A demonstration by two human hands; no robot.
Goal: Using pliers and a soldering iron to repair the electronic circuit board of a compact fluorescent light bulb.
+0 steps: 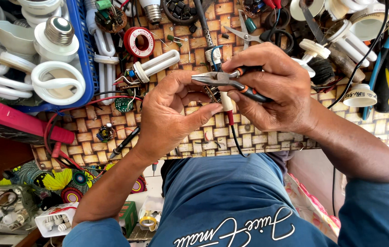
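Observation:
My right hand (pixel 274 89) grips a pair of needle-nose pliers (pixel 224 80) with black and orange handles, jaws pointing left. My left hand (pixel 174 112) pinches a small circuit board (pixel 212 93), mostly hidden behind my fingers, right under the plier tips. A white soldering iron handle (pixel 225 101) with a red collar and black cord lies on the woven mat (pixel 203 132) just below both hands.
A blue basket (pixel 87 59) of spiral lamp tubes sits at the left. A loose lamp tube (pixel 158 65), red solder spool (pixel 139 41), scissors (pixel 245 29), small circuit boards (pixel 124 104), a red probe (pixel 20 123) and white lamp bases (pixel 359 96) lie around.

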